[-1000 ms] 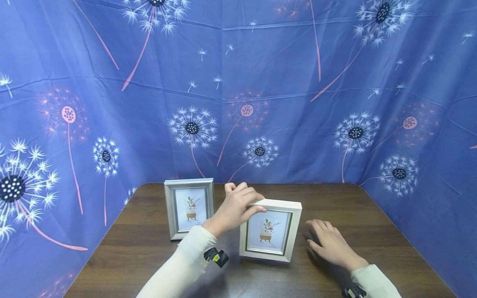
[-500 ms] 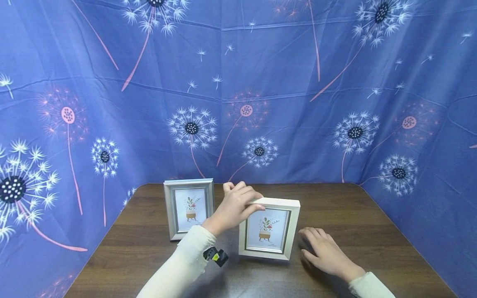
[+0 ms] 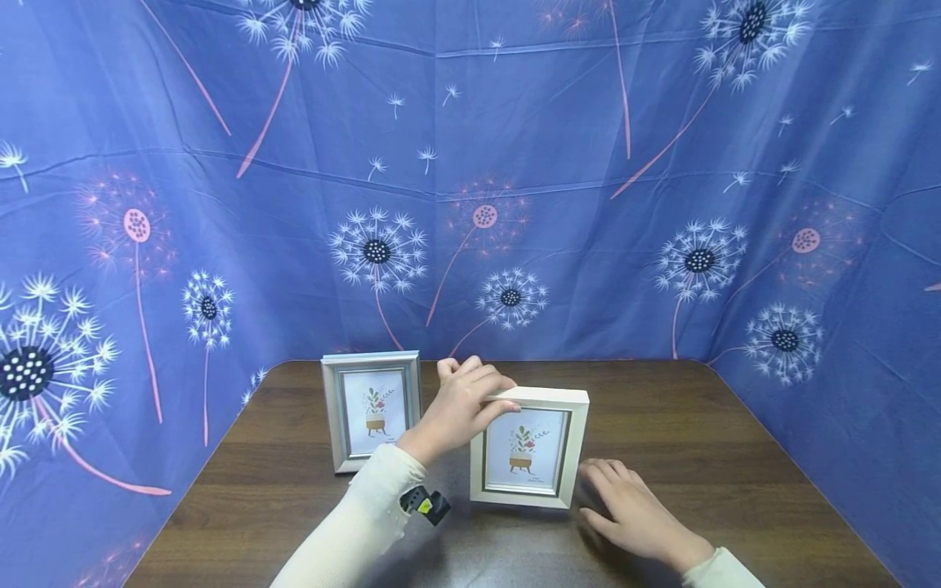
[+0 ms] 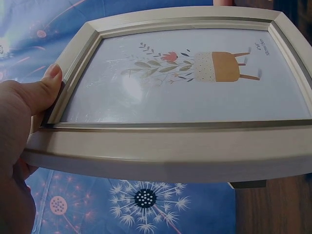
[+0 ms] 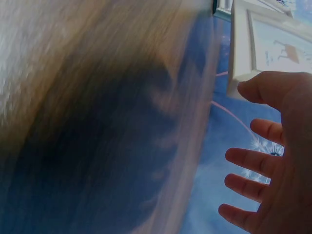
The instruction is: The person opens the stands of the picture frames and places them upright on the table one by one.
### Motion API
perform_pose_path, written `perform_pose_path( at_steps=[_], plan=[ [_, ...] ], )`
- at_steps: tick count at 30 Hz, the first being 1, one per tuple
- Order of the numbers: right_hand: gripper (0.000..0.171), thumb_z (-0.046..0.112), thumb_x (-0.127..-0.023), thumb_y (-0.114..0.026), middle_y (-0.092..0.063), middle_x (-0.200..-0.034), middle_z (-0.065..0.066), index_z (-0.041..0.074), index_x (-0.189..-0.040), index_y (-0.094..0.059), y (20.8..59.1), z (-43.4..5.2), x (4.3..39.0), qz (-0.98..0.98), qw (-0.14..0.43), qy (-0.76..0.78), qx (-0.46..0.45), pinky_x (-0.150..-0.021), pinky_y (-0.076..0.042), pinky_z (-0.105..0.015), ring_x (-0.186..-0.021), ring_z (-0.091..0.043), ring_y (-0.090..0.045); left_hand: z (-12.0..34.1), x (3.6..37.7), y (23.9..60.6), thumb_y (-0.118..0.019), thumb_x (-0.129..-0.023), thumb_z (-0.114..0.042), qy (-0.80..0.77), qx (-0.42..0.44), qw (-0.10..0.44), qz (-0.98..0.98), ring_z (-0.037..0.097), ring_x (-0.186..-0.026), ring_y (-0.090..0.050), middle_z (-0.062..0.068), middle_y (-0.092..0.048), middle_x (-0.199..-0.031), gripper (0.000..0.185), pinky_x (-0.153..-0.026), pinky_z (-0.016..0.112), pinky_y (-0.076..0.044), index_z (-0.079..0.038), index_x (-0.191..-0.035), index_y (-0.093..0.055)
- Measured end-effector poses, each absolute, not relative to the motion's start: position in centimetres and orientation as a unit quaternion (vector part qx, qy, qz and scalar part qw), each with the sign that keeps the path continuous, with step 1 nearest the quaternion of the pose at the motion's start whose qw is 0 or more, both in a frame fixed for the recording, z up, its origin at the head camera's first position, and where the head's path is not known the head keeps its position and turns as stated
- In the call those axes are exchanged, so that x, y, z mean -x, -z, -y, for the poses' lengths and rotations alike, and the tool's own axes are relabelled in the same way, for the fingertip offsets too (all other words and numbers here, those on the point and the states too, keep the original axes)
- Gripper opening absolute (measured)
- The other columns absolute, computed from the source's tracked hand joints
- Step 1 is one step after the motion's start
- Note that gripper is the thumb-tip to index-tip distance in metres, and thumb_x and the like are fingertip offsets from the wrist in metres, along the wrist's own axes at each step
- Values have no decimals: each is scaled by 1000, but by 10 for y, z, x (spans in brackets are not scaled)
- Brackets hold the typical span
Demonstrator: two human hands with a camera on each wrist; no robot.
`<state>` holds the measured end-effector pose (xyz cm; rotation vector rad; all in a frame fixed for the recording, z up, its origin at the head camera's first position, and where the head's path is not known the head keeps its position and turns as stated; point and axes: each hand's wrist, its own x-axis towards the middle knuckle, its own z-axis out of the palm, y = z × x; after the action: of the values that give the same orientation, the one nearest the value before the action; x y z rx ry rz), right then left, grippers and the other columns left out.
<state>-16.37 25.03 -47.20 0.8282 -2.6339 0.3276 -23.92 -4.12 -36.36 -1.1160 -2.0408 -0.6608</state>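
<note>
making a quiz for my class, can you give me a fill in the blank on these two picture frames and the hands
1. The left hand grips the top edge of the ____ frame.
2. The silver frame stands to the ____ of the white one.
3. The right hand rests with spread fingers on the ____.
4. Both frames show a potted ____.

Missing words: white; left; table; plant
</note>
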Motion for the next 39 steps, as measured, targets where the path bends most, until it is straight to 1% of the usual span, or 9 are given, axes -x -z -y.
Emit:
perform_pose_path(
  at_steps=[5, 8, 15, 22, 26, 34, 39],
  plan=[
    [50, 32, -80, -79, -61, -119, -9, 6, -119, -60, 472, -247, 160, 930, 184, -121, -295, -89, -46, -52, -111, -27, -56, 41, 238, 363, -77, -82, -31, 258, 428, 357, 790, 12, -79, -48, -6, -69, -92, 24, -84, 47, -28, -14, -99, -72],
    [49, 33, -81, -79, -62, -118, -8, 7, -118, -61, 473, -245, 158, 927, 196, -122, -295, -89, -46, -51, -110, -26, -56, 41, 238, 363, -77, -82, -32, 259, 426, 360, 789, 12, -79, -48, -6, -69, -92, 25, -84, 46, -27, -14, -98, -72],
    [42, 29, -83, -79, -63, -118, -4, 9, -116, -63, 474, -243, 155, 920, 224, -139, -290, -88, -47, -48, -110, -22, -57, 40, 238, 364, -78, -82, -30, 270, 426, 361, 784, 12, -79, -47, -6, -69, -92, 24, -84, 47, -27, -14, -98, -72],
    [29, 27, -88, -75, -64, -117, 1, 16, -112, -62, 477, -239, 155, 919, 225, -179, -270, -89, -47, -48, -110, -19, -57, 38, 237, 364, -77, -83, -29, 274, 423, 362, 784, 13, -80, -47, -5, -69, -92, 23, -85, 48, -26, -13, -98, -72],
    [24, 21, -88, -75, -64, -116, 2, 19, -107, -60, 477, -236, 154, 915, 232, -193, -266, -89, -46, -47, -111, -18, -57, 38, 236, 364, -77, -83, -30, 276, 419, 368, 783, 13, -81, -48, -5, -69, -92, 23, -84, 47, -26, -13, -98, -72],
    [26, 13, -85, -77, -64, -117, -1, 17, -105, -61, 478, -235, 154, 907, 255, -195, -271, -89, -45, -45, -112, -19, -57, 37, 236, 365, -76, -85, -29, 282, 411, 368, 785, 14, -80, -48, -5, -68, -90, 21, -83, 48, -26, -14, -98, -72],
    [27, 13, -84, -77, -64, -117, -2, 17, -105, -60, 478, -235, 156, 907, 260, -188, -273, -90, -44, -46, -112, -21, -57, 37, 236, 366, -75, -85, -29, 283, 405, 369, 787, 14, -79, -48, -6, -68, -90, 20, -83, 48, -25, -14, -98, -72]
  ],
)
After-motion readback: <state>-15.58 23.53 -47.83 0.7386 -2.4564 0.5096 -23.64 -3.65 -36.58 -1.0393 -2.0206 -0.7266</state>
